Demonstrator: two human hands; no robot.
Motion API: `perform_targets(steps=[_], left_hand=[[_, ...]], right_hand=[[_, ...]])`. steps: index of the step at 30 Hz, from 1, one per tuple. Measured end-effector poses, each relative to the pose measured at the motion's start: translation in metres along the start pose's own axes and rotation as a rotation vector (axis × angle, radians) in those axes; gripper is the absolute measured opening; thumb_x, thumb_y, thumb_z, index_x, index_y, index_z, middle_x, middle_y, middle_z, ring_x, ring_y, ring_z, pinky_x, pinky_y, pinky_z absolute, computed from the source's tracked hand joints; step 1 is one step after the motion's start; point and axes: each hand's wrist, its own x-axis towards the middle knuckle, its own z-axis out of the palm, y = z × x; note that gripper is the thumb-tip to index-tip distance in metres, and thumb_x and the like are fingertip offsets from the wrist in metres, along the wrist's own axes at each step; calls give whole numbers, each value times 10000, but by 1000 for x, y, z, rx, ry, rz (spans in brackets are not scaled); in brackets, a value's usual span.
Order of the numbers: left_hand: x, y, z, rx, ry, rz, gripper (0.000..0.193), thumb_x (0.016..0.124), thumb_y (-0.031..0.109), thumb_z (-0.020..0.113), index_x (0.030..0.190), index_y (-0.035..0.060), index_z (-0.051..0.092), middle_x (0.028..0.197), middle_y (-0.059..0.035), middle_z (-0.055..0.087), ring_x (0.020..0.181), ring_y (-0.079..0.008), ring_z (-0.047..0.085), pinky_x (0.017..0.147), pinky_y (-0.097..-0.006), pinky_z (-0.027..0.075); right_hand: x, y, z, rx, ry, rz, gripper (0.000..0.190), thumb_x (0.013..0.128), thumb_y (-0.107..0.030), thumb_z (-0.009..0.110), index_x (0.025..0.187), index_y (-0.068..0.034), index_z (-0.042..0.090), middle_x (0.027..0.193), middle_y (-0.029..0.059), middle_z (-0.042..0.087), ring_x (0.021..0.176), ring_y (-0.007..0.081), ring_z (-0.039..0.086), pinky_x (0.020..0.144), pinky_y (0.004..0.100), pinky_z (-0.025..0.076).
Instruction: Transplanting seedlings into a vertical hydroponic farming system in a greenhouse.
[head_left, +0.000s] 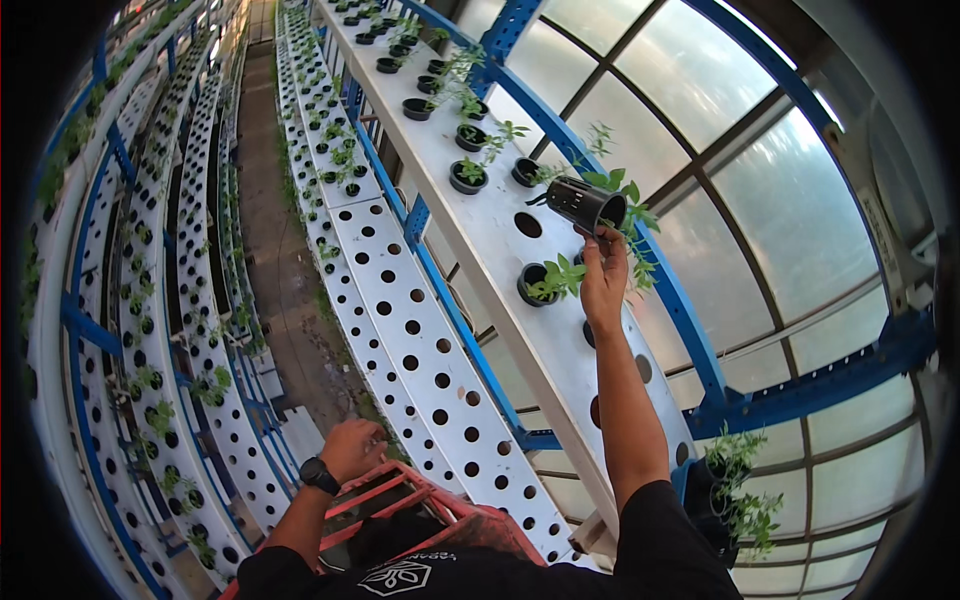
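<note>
My right hand grips a black plastic net pot by its rim. The slotted pot lies tilted on its side in the air, its mouth facing right and down. Below it runs a white hydroponic growing channel, with an uncovered round hole just left of the hand. A potted leafy seedling sits in the channel beside my wrist; another pot stands farther up. Leaves behind the held pot partly overlap it. My left hand, fingers curled, is at the red metal ladder; its grip is not clear.
Lower white channels with rows of holes run alongside on the left. Blue perforated steel beams frame the rack by translucent wall panels. A dark container of plants stands at lower right. A concrete aisle separates the racks.
</note>
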Motion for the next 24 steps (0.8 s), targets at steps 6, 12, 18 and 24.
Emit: perform_targets(steps=[6,12,18,24], left_hand=[[5,-27,21,37,31,-58,188,802,236,694,891,74,665,804,-107,638,788,-330,616,692,-457,483],[9,-26,30,87,12,-70,197,810,249,690,910,81,665,813,-104,644,801,-325,623,703,-452,496],[10,-20,29,74,-42,-100,194,813,238,671,917,74,671,839,-111,670,835,-321,642,724,-450,503],[12,-14,27,76,-72,-136,218,796,230,680,925,54,680,871,-148,671,852,-361,632,738,-466,500]], right_hand=[[30,50,3,-76,-50,78,266,995,-192,542,1156,17,520,1058,106,697,960,120,597,841,270,445],[40,52,6,-207,116,28,277,983,-219,553,1065,40,603,856,106,738,752,134,660,719,277,484],[48,59,7,-429,96,28,270,960,-229,568,1050,19,628,798,94,739,734,180,696,709,303,502],[62,70,25,-577,-155,83,234,926,-221,566,1045,-34,643,814,154,722,795,339,700,744,418,530]])
